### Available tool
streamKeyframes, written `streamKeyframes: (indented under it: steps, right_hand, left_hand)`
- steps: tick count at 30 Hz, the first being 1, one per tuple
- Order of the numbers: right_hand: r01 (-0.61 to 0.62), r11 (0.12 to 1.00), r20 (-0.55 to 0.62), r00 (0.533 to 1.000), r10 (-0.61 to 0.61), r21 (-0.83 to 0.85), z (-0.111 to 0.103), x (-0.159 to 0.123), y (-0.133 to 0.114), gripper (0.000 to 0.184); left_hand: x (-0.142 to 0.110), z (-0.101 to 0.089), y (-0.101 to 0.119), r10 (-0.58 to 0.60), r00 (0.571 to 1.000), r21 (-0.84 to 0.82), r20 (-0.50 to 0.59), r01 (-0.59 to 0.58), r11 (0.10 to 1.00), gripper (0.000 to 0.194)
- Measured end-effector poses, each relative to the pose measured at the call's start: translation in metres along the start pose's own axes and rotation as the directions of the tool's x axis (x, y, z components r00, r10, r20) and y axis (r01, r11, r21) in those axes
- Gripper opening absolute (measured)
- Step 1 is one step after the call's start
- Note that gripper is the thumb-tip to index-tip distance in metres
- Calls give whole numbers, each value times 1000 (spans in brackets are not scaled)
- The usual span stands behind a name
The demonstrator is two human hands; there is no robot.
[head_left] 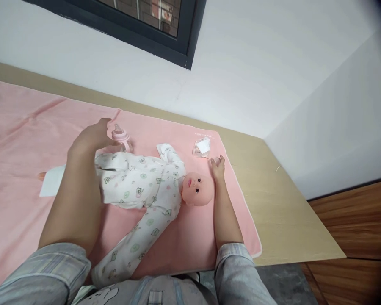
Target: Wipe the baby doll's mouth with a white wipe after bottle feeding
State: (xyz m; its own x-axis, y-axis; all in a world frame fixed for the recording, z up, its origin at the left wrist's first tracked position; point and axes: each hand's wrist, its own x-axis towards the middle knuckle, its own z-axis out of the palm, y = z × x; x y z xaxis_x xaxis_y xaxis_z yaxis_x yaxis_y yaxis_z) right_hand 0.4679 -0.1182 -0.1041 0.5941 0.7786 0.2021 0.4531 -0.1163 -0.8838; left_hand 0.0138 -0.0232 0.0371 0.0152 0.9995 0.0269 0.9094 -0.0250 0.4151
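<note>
A baby doll (198, 189) lies on its back in a white printed outfit (139, 178), its head toward the right. One long sleeve stretches down toward my body. At the doll's far side, my left hand (93, 136) is beside a pink baby bottle (122, 137) with a clear nipple. Thumb and fingers are spread apart at the bottle's near side. Beyond the doll's head, my right hand (219, 167) has its fingers closed around a small clear cap (215, 161). Just left of that hand rests a clear plastic item (201, 147) with a white label.
A pink blanket (190, 241) covers much of the wooden table (273, 203). White cloth or paper (52, 182) lies by the doll's lower end, partly behind my left forearm. A white wall and dark window frame (190, 42) stand behind; wooden cabinetry (362, 224) is at right.
</note>
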Motion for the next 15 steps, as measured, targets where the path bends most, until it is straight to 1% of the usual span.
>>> streamKeyframes:
  steps: [2, 3, 4, 5, 6, 7, 8, 9, 10, 11, 12, 13, 14, 15]
  right_hand:
    - [62, 998, -68, 996, -61, 14, 0, -1, -1, 72]
    - [103, 995, -104, 989, -101, 9, 0, -2, -2, 68]
    - [153, 988, -138, 979, -152, -2, 0, -3, -3, 64]
    - [212, 977, -167, 963, -212, -18, -1, -4, -5, 59]
    - [275, 961, -190, 942, -277, -39, -1, -5, -7, 54]
    - [335, 940, -203, 918, -341, -65, -1, -7, -9, 49]
    - [391, 916, -202, 893, -402, -92, -1, -8, -12, 45]
    - [444, 888, -188, 868, -459, -120, 0, -10, -14, 42]
    - [489, 860, -163, 846, -508, -144, 2, -11, -17, 41]
    - [528, 834, -130, 826, -548, -162, 3, -13, -20, 41]
    - [560, 811, -91, 811, -578, -170, 6, -14, -22, 41]
    - [585, 793, -50, 798, -600, -171, 8, -16, -25, 42]
    - [603, 780, -7, 791, -612, -167, 11, -17, -27, 42]
    - [610, 776, 37, 789, -613, -159, 13, -19, -30, 41]
  left_hand:
    - [-14, -10, 13, 32, 987, 11, -156, -31, 999, 90]
    - [-23, -14, 21, 81, 966, -6, -246, -85, 996, 84]
    - [-31, -17, 32, 148, 934, -39, -326, -170, 985, 75]
    - [-40, -18, 44, 223, 899, -80, -377, -271, 959, 67]
    - [-47, -17, 57, 299, 868, -123, -396, -372, 920, 59]
    - [-54, -15, 71, 380, 846, -163, -375, -464, 871, 52]
    - [-59, -12, 86, 474, 823, -192, -312, -544, 817, 47]
    - [-62, -7, 101, 570, 789, -215, -229, -612, 761, 45]
    - [-64, -1, 117, 664, 738, -223, -121, -672, 706, 47]
    - [-64, 6, 132, 749, 663, -216, 15, -729, 649, 49]
    - [-63, 13, 146, 801, 579, -220, 152, -770, 599, 50]
    - [-62, 21, 160, 827, 490, -244, 277, -796, 554, 49]
    - [-60, 30, 174, 828, 414, -279, 378, -802, 528, 48]
    - [-58, 39, 186, 812, 348, -319, 469, -790, 523, 47]
